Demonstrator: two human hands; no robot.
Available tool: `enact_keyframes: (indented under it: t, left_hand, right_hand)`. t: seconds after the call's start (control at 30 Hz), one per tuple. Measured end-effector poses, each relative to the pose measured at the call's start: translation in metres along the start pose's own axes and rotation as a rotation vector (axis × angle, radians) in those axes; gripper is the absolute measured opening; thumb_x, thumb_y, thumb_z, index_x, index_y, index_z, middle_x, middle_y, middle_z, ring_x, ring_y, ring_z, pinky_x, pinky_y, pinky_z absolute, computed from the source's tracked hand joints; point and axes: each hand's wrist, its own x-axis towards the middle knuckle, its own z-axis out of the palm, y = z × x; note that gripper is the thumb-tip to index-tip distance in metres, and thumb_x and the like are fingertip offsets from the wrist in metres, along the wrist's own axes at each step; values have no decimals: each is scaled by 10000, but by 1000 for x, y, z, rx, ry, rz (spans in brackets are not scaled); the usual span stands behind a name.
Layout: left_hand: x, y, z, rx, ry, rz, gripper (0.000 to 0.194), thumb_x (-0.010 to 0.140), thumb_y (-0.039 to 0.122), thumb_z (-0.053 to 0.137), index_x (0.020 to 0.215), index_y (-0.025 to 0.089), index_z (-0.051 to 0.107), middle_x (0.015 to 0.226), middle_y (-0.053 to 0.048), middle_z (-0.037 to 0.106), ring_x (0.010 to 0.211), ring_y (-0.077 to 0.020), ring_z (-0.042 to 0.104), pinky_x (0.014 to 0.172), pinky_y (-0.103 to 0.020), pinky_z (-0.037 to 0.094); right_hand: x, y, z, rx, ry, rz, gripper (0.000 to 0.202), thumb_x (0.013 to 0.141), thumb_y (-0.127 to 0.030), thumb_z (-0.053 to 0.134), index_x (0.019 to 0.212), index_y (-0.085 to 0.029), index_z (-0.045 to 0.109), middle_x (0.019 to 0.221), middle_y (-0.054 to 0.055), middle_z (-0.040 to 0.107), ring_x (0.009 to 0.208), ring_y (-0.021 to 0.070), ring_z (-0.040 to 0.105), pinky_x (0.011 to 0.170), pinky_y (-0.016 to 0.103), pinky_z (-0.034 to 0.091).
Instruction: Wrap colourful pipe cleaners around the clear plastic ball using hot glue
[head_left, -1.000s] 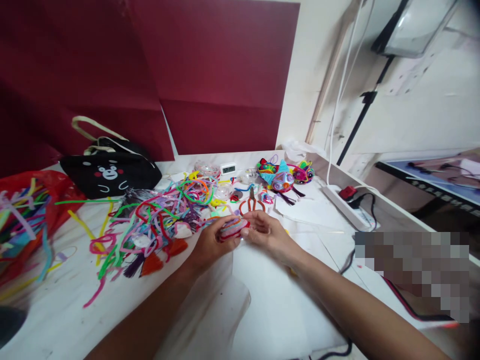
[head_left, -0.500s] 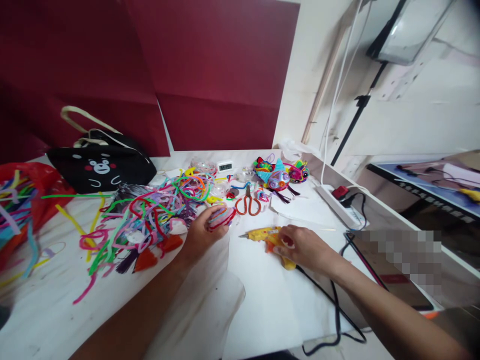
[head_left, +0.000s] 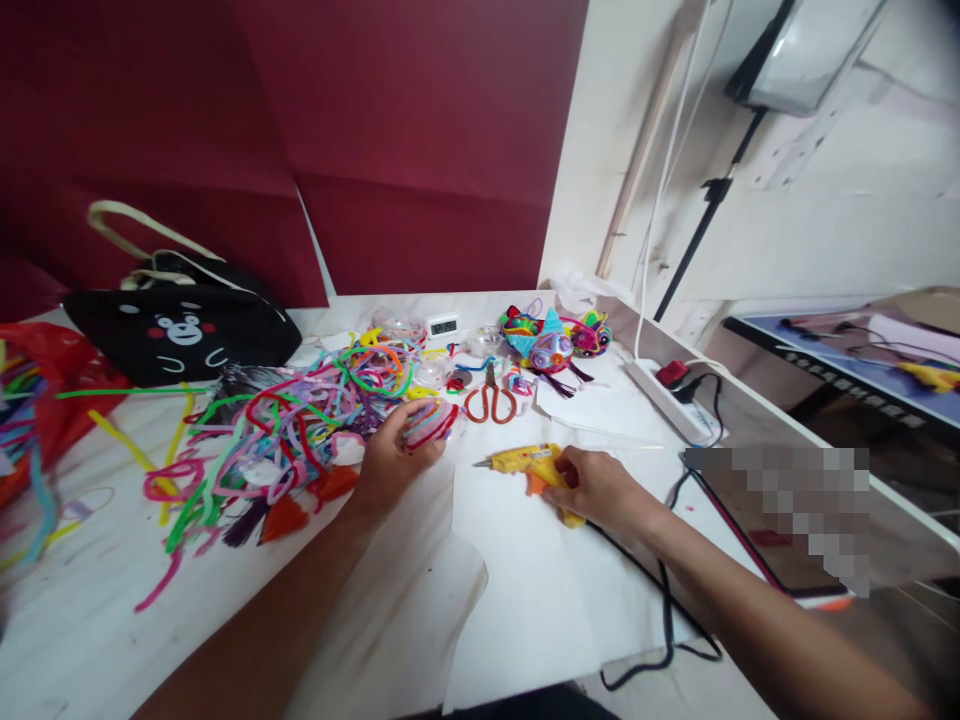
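Observation:
My left hand (head_left: 396, 452) is closed around a ball covered in coloured pipe cleaner (head_left: 430, 424), striped pink, red, blue and purple. Part of the ball is hidden by the fingers. To the right, my right hand (head_left: 596, 482) has its fingers and thumb closed on the back of a yellow hot glue gun (head_left: 525, 460) with an orange trigger. The gun lies low over white paper (head_left: 517, 570), its metal nozzle pointing left towards the ball. Scissors with orange handles (head_left: 491, 402) rest just beyond, between the two hands.
A tangled heap of pipe cleaners (head_left: 300, 420) and tassels spreads on the left, before a black bag (head_left: 180, 335). Decorated fish-like crafts (head_left: 551, 345) and a small digital clock (head_left: 442, 327) stand at the back. A power strip (head_left: 671, 400), black cord (head_left: 667, 620) and tablet-like device (head_left: 787, 570) are at right.
The view has shifted slightly, so most things appear a little further left and up. My right hand's fingers have settled around the glue gun's back. The left hand still holds the ball.

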Motion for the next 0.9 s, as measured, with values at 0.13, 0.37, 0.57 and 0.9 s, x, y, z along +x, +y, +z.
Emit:
enact_keyframes:
  t: [0.13, 0.37, 0.57, 0.9]
  left_hand:
    - [1, 2, -1, 11, 56, 4, 667, 624, 434, 871, 1238, 214, 733, 1251, -105, 845, 1152, -375, 793, 1023, -459, 653]
    - [3, -2, -6, 40, 103, 4, 664, 683, 453, 873, 1287, 216, 731, 1296, -87, 836, 1170, -352, 785, 1001, -432, 656]
    - [4, 3, -7, 67, 154, 10, 617, 680, 438, 847, 1254, 233, 751, 1276, -84, 843, 1217, -377, 770, 1001, -427, 651]
    - [7, -10, -7, 62, 130, 51, 685, 702, 434, 843, 1315, 158, 712, 1310, -115, 821, 1235, -394, 758, 1068, -444, 621]
  right_hand:
    - [1, 2, 4, -29, -4, -17, 246, 932, -359, 773, 1067, -154, 783, 1046, 151, 833, 912, 291, 759, 729, 354, 454]
    - [3, 9, 7, 159, 37, -50, 202, 854, -347, 818, 823, -196, 687, 820, 66, 754, 712, 199, 635, 625, 318, 401]
    - [4, 11, -7, 588, 30, -65, 221, 746, -372, 806, 810, -217, 662, 678, -22, 635, 587, 158, 537, 552, 310, 416]
    - [-4, -6, -36, 1122, 257, -229, 553, 645, -539, 1023, 1038, -238, 777, 860, 23, 715, 698, 164, 574, 594, 296, 471]
